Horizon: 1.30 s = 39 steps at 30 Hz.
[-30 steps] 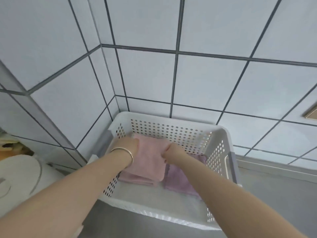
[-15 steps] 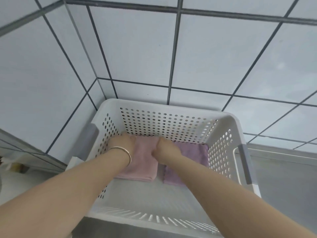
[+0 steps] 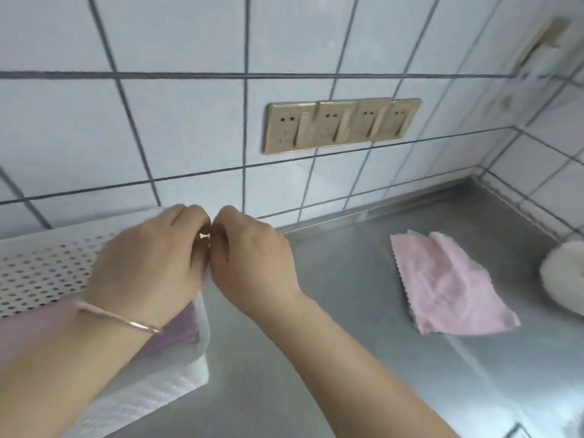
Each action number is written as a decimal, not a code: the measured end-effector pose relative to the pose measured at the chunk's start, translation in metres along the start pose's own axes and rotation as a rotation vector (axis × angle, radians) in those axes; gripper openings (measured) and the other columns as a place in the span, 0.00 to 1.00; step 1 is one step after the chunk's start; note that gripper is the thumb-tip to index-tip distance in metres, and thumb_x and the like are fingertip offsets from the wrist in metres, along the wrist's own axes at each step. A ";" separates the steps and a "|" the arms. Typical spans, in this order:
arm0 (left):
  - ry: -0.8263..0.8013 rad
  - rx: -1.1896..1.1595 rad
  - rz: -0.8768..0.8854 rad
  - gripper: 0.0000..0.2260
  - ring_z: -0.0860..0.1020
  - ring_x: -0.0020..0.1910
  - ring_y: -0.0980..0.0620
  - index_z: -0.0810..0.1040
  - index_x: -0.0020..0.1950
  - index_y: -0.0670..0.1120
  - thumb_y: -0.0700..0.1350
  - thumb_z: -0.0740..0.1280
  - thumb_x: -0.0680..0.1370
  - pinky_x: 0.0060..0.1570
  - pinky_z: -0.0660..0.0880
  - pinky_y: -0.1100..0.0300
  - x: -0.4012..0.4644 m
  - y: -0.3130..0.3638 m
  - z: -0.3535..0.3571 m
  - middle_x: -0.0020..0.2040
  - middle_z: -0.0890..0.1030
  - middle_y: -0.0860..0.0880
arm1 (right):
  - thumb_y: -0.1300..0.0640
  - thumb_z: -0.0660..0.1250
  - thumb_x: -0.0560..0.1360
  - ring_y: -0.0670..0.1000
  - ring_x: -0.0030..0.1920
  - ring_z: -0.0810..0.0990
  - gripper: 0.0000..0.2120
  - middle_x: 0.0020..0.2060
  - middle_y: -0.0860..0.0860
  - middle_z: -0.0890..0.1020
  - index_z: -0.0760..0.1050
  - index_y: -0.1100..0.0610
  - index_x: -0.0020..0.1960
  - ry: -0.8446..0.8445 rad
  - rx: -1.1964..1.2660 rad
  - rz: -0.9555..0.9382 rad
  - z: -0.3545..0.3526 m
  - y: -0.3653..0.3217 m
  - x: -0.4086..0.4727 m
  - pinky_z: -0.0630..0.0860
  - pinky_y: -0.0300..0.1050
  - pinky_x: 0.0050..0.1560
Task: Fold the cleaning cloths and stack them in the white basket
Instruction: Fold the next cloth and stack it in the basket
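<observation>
White basket (image 3: 47,263) is seen at the left edge of the steel tabletop (image 3: 347,358), its perforated wall facing the camera, image blurred. A purple cloth (image 3: 177,330) is seen inside it at the right end, partly covered by the left forearm; a pinkish patch further left in the basket is too blurred to be identified. Left hand (image 3: 151,260) and right hand (image 3: 252,257) are held side by side above the basket's right end, knuckles nearly touching, fingers of both curled inward. Whether anything is pinched between them cannot be told; nothing is clearly seen in either hand. A thin metal bangle (image 3: 120,317) is worn on the left wrist. A pink cloth (image 3: 448,286) is laid unfolded and rumpled on the tabletop well to the right, zigzag edge toward the hands, a pale corner of another cloth showing under its far edge. A white fluffy object (image 3: 565,276) is cut off by the right edge, near the pink cloth. A row of gold wall sockets (image 3: 341,124) is mounted on the tiled wall behind
</observation>
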<state>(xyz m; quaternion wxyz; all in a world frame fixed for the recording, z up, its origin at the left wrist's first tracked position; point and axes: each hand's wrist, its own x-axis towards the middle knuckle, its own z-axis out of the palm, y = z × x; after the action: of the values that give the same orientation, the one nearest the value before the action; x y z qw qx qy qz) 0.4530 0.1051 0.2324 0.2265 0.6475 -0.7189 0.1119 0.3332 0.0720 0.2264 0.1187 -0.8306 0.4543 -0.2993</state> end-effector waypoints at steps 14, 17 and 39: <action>-0.626 -0.269 0.224 0.06 0.81 0.45 0.46 0.76 0.48 0.52 0.47 0.63 0.72 0.40 0.76 0.58 -0.045 0.304 0.267 0.44 0.81 0.52 | 0.58 0.59 0.76 0.52 0.57 0.74 0.10 0.51 0.50 0.79 0.78 0.55 0.51 -0.198 -0.196 0.710 -0.094 0.349 -0.260 0.68 0.43 0.46; -0.561 -0.233 0.263 0.12 0.80 0.38 0.51 0.77 0.40 0.52 0.51 0.76 0.61 0.32 0.77 0.61 -0.038 0.345 0.302 0.39 0.79 0.54 | 0.64 0.67 0.62 0.54 0.46 0.78 0.09 0.41 0.48 0.80 0.80 0.55 0.41 -0.172 -0.217 0.626 -0.095 0.404 -0.280 0.74 0.40 0.36; -0.363 -0.216 0.087 0.13 0.78 0.37 0.59 0.82 0.40 0.57 0.51 0.57 0.71 0.33 0.73 0.68 -0.008 0.392 0.361 0.41 0.80 0.62 | 0.46 0.62 0.65 0.53 0.36 0.78 0.11 0.36 0.47 0.79 0.79 0.50 0.36 -0.088 -0.326 0.417 -0.088 0.489 -0.252 0.74 0.45 0.35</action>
<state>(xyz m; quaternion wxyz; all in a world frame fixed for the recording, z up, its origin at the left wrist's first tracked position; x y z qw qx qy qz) 0.0029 0.0017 -0.0345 0.1566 0.5972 -0.7831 -0.0745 -0.1571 0.0133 -0.0318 0.0623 -0.7395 0.6522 -0.1549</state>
